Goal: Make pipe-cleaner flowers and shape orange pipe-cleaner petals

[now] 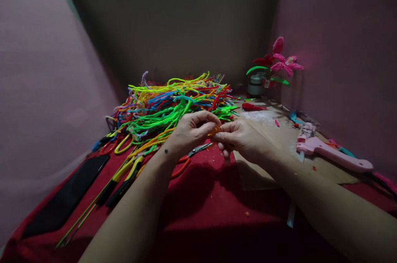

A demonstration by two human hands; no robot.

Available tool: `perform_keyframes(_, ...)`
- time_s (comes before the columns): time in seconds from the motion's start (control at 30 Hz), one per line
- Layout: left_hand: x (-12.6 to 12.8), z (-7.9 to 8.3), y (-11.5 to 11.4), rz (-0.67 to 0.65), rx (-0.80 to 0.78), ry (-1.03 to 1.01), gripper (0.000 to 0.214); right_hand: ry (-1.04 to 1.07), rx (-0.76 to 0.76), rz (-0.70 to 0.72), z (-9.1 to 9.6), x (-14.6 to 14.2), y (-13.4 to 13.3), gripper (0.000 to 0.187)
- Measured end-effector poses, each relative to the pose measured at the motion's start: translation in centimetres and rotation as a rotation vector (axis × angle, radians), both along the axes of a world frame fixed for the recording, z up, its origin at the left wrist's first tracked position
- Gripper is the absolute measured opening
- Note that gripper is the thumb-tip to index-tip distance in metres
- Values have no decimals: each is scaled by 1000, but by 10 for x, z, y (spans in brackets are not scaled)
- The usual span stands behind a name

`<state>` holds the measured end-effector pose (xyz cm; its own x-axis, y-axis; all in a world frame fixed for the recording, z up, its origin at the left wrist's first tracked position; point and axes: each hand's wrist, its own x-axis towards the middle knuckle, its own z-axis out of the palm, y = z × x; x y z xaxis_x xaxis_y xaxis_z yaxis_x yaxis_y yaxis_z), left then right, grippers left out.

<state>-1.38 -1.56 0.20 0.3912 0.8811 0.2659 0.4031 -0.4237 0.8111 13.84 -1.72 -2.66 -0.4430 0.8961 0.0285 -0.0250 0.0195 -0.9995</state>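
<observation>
My left hand (195, 130) and my right hand (245, 137) meet over the front of the table. Between their fingertips is a small piece of orange pipe cleaner (214, 131), pinched from both sides and mostly hidden by the fingers. Red-handled scissors (198, 149) lie on the red cloth just below my left hand, with the blades toward the right. Behind my hands spreads a big heap of pipe cleaners (173, 108) in green, yellow, orange, blue and red.
Yellow-and-black pliers (127, 180) and a black flat object (66, 194) lie at left on the red cloth (198, 205). A pink glue gun (338, 153) rests on the cardboard (285, 130) at right. Pink pipe-cleaner flowers (288, 64) stand at the back right, near a red bundle (252, 107).
</observation>
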Motion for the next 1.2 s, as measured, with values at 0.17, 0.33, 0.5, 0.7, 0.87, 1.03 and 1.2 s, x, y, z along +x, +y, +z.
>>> perform_keyframes(0.17, -3, 2, -1, -24, -6, 69, 16, 65, -51, 54, -1, 0, 0, 16)
perform_keyframes(0.33, -12, 6, -1, -115, 134, 286, 20, 49, -59, 100, -3, -1, -2, 16)
perform_keyframes(0.5, -10, 4, 0, -90, -30, 103, 18, 93, -11, 109, -5, 2, 1, 20)
perform_keyframes(0.7, -2, -6, 3, -50, -219, -251, 23, 190, 13, 28, -9, 5, 6, 23)
perform_keyframes(0.87, 1, -8, 2, 20, -160, -258, 26, 179, 13, 80, -10, 6, 7, 23)
perform_keyframes(1.03, 5, -4, -2, 78, -141, -226, 22, 171, -31, 134, -6, 9, 6, 21)
perform_keyframes(1.2, 10, -12, -2, 149, 84, -126, 16, 176, -90, 113, -8, 7, 8, 13)
